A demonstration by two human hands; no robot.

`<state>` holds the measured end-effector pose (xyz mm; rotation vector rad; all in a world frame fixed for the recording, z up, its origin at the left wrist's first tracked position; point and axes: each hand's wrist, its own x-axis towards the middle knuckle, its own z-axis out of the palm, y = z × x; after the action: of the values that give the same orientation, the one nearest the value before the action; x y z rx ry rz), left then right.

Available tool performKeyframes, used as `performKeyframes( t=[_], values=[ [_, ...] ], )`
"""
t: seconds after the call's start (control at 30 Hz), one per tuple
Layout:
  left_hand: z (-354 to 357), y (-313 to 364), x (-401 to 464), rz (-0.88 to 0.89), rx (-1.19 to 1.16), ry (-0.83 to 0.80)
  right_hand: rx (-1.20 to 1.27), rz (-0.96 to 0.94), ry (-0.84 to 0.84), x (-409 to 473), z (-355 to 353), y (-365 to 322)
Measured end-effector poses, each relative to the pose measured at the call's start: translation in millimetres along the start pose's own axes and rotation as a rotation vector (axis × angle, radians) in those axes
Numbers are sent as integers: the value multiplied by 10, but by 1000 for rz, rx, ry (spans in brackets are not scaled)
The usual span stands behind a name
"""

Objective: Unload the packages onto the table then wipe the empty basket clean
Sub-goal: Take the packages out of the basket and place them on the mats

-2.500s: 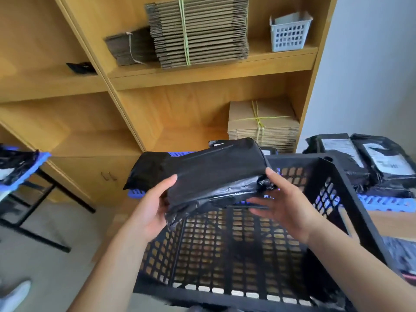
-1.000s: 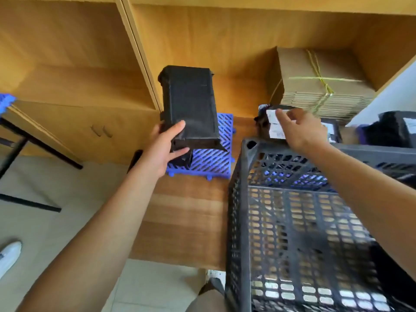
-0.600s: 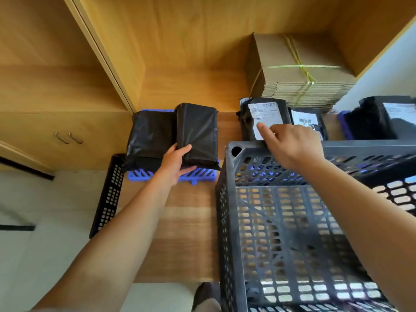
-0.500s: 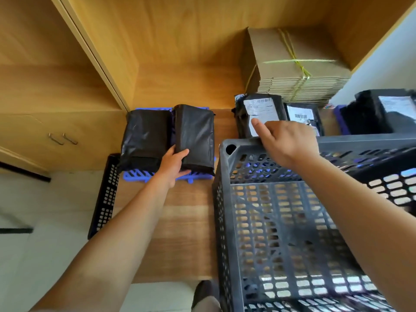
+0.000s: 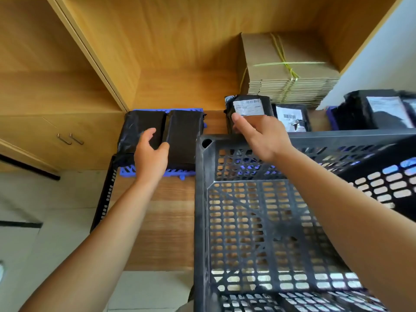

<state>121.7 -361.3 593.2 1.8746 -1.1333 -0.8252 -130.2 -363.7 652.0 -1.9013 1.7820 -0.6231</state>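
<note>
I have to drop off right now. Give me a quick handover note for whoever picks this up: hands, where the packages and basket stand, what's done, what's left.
Left hand: fingers relaxed, over the two unlabelled black packages lying side by side on the blue mat; it grips nothing.
Right hand: reaching past the basket's far rim, fingers on the labelled package on the table; a true grip is not clear.
Black basket: on the table, its visible floor bare; the near right corner is hidden by the arm.
Done: unloading, as far as visible.
Left: check that corner, then wipe the basket. No cloth in view.
</note>
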Motion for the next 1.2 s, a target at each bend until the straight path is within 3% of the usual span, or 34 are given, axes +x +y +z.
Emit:
performKeyframes(
  t=[0.1,0.2,0.27,0.43,0.6,0.67,0.83,1.1,1.2],
  values=[
    [-84,372,-398,244,-44,68,401,25,-27,-57,-241,112],
    [57,809,-975,425,-66,-17,455,1,56,-352,-605,288],
    [330,1054,-1413,473,-44,-209,444,6,84,-646,-903,502],
    [1344,1260,-2419,335,265,-966,209,55,126,-1373,-1562,1279],
    [2227,1251,-3187,518,630,-1269,-17,20,261,-2002,-1871,2055],
    [2519,1217,-3413,535,661,-1253,-59,-8,272,-2172,-1881,2309],
    [2840,1211,-3626,502,537,-1036,14,-41,324,-2240,-1824,2511],
    [2985,1451,-3869,-157,43,-1041,-114,-59,290,-2259,-1770,2503],
    [3039,1509,-3868,-231,74,-995,-139,-62,289,-2260,-1776,2508]
  ],
)
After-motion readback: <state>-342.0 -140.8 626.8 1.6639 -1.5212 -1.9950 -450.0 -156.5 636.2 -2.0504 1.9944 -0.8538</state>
